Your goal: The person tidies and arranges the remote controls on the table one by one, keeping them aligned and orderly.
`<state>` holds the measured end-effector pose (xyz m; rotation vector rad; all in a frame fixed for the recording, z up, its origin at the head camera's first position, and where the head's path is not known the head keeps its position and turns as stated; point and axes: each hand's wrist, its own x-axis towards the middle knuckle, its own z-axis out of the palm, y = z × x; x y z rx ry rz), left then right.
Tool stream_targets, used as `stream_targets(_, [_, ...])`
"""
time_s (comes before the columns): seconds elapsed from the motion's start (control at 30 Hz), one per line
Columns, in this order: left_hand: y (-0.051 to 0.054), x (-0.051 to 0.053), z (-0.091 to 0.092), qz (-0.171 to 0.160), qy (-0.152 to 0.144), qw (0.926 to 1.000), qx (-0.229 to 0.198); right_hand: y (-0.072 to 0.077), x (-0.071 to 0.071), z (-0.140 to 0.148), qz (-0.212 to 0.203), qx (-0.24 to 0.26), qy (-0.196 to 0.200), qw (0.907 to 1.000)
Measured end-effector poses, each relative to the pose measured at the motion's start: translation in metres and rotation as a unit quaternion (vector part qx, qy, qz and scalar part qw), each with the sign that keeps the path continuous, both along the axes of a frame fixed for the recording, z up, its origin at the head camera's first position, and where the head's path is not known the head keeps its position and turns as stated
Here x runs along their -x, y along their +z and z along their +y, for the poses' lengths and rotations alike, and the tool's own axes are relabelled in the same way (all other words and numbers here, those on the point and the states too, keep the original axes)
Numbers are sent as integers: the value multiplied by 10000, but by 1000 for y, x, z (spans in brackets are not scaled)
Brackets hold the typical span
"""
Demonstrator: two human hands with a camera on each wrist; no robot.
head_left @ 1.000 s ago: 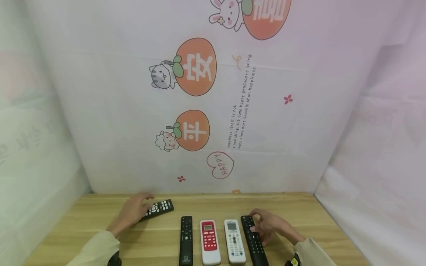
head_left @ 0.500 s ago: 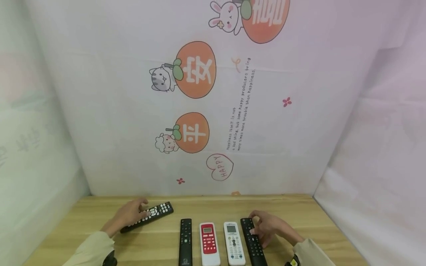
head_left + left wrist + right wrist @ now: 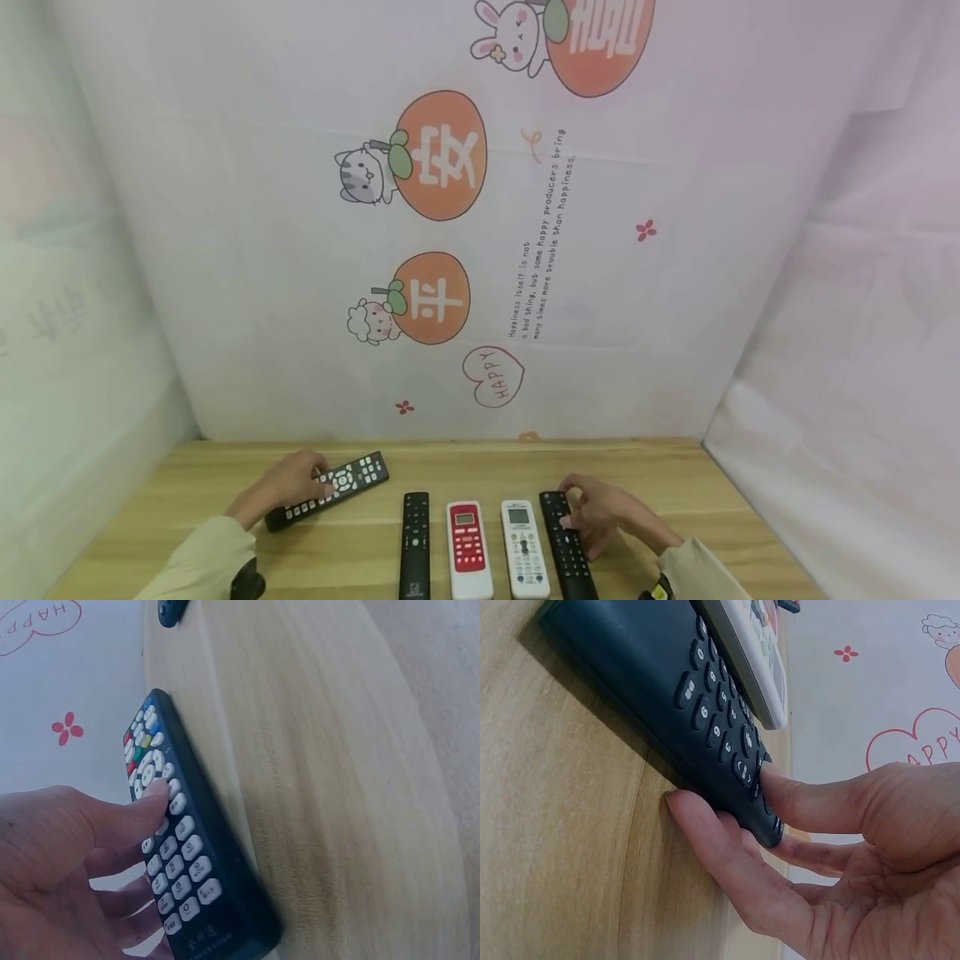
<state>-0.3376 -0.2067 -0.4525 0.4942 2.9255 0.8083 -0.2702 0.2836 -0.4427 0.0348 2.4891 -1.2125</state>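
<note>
My left hand (image 3: pixel 288 481) grips a black remote control with white buttons (image 3: pixel 217 847), thumb across its keypad and the other fingers at its far side. This remote lies at a slant at the table's left. On the right, my right hand (image 3: pixel 602 510) pinches the far end of a black remote control with black buttons (image 3: pixel 570 554). In the right wrist view, the thumb (image 3: pixel 810 796) presses its top face while curled fingers meet its side and end. Beside that remote stands a white remote control (image 3: pixel 525 550) in the row, apart from the hand.
A red and white remote control (image 3: pixel 470 575) and another slim black remote control (image 3: pixel 415 546) continue the row to the left. Behind the wooden table (image 3: pixel 465 467) hangs a white printed cloth (image 3: pixel 600 358), with white cloth at both sides.
My left hand has drawn the remote with white buttons toward the left and nearer, and more of its lower end shows. The right hand and its remote stay nearly still.
</note>
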Motion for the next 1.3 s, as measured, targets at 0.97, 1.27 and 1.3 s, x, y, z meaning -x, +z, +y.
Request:
stream_targets(0.97, [25,1,-3,-222,94,9955,-917,-3,0,1,-32,38,-42,10000])
stream_targets(1.27, [27,-1,2,-850,247,9754,-2020,-3,0,1,-25,42,-142,9999])
stream_targets(1.3, [27,-1,2,-918,243,9727,-2115,-4,1,1,-34,32,-144,9999])
